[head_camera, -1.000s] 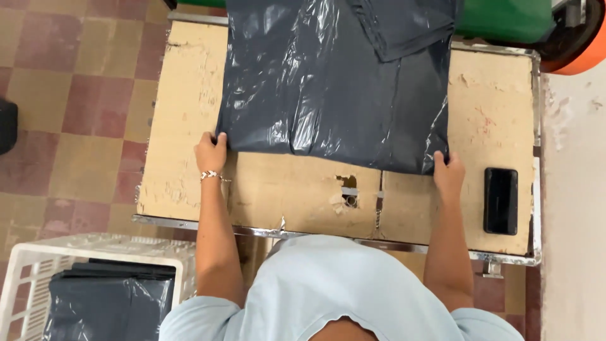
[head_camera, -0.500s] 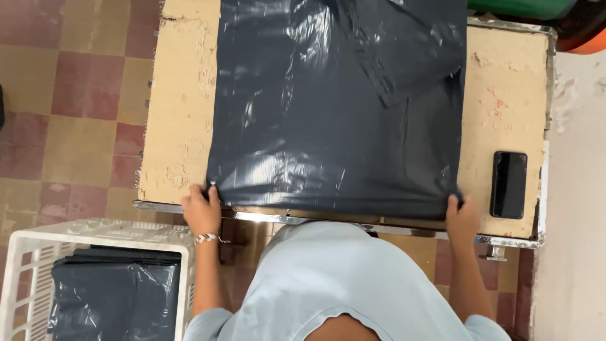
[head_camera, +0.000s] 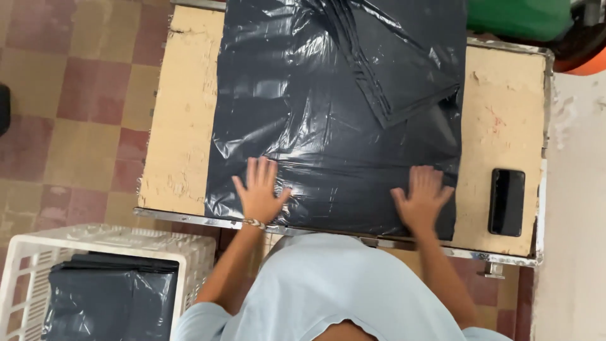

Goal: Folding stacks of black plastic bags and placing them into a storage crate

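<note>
A large black plastic bag [head_camera: 328, 107] lies spread flat over a worn wooden table [head_camera: 183, 126], reaching its near edge. One corner of the bag is folded over at the upper right. My left hand [head_camera: 260, 191] rests flat on the bag near its lower left, fingers spread. My right hand [head_camera: 421, 197] presses flat on the bag near its lower right, fingers also apart. Neither hand grips anything.
A black phone [head_camera: 507, 201] lies on the table's right side. A white plastic crate [head_camera: 38, 252] holding folded black bags [head_camera: 110, 297] stands on the tiled floor at lower left. A green and orange object [head_camera: 530, 19] sits beyond the table's far right corner.
The bag was pulled toward me to the near table edge. My hands let go of its lower corners and now lie flat on top of it.
</note>
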